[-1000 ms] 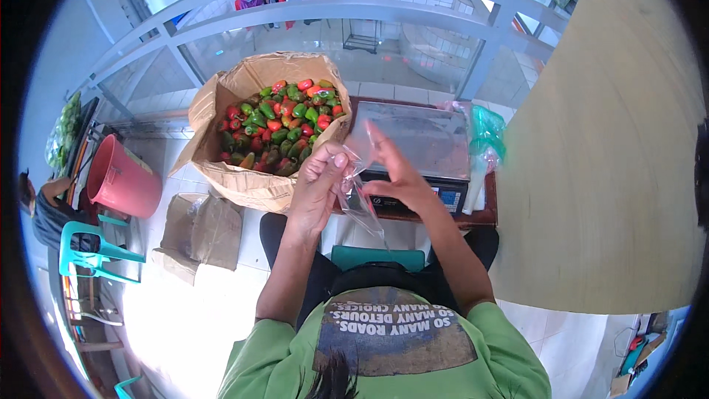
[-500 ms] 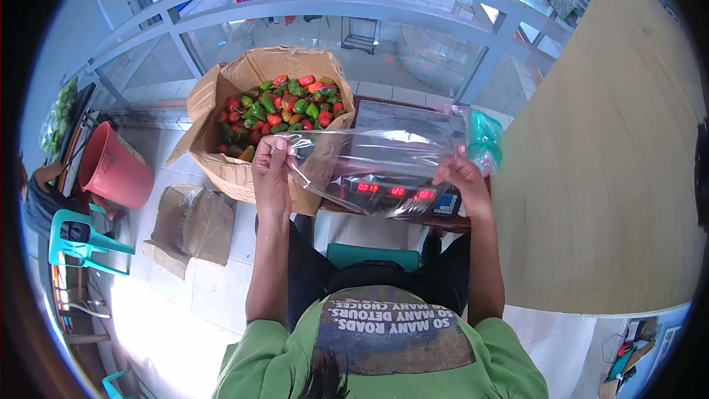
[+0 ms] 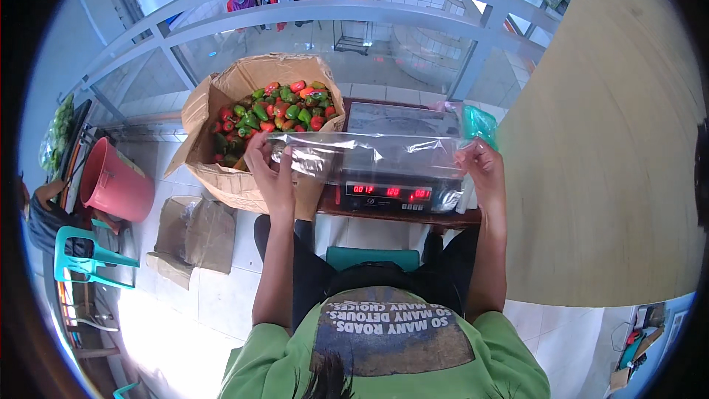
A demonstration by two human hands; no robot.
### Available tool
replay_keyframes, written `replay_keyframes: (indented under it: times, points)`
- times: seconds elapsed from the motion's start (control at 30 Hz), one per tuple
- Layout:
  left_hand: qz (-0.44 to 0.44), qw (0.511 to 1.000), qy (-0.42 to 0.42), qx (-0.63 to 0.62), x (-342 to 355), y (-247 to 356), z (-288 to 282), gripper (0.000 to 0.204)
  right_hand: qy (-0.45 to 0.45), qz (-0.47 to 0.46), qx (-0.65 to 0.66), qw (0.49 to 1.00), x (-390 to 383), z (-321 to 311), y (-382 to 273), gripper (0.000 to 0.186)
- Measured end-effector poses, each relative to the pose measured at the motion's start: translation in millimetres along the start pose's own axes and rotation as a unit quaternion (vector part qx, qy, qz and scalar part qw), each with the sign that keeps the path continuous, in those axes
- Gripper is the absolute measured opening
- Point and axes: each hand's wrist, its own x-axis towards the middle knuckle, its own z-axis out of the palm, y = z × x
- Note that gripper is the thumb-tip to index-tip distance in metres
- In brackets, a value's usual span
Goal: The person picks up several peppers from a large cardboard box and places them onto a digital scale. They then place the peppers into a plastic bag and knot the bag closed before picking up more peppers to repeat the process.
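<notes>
- From the head camera, I am seeing the left hand (image 3: 272, 171) closing its thumb and fingers on the left end of a clear plastic bag (image 3: 384, 149), in front of the box's near right side.
- The right hand (image 3: 484, 166) is pinching the bag's other end between its thumb and fingertips, near a green plastic bundle (image 3: 480, 124).
- The clear bag is stretching flat between the two hands, hanging above the scale and partly crossing the box; the scale is showing through it.
- The black digital scale (image 3: 388, 195) is resting on a brownish-red table (image 3: 354, 212), its red figures glowing on the near side and its flat metal plate lying behind them.
- To the left, an open cardboard box (image 3: 240, 188) is holding a heap of red and green peppers (image 3: 277, 114).
- A pale wooden board (image 3: 598, 148) is filling the right side.
- Farther left, a torn piece of cardboard (image 3: 196, 240) is lying on the tiled floor (image 3: 210, 310), with a pink bucket (image 3: 118, 183) standing beyond it and a turquoise chair (image 3: 77, 247) near the bucket.
- Another person (image 3: 46, 210) is showing at the far-left edge, beside the chair.
- A grey railing (image 3: 310, 9) is running across the far side.
</notes>
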Motion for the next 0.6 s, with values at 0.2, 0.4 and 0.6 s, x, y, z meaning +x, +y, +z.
replay_keyframes:
  times: [0.2, 0.4, 0.6]
  points:
    - [0.165, 0.969, 0.047, 0.178, -1, 82, 17, 0.054, -0.084, -0.045, -0.133, 0.987, -1, 11, -23, 0.014]
    - [0.222, 0.943, -0.246, -0.019, -9, 104, 52, 0.051, -0.090, -0.070, -0.083, 0.990, -2, 32, -40, 0.012]
    - [0.078, 0.872, -0.437, -0.204, -28, 97, 89, 0.031, -0.144, -0.095, -0.109, 0.979, -4, 35, -47, 0.011]
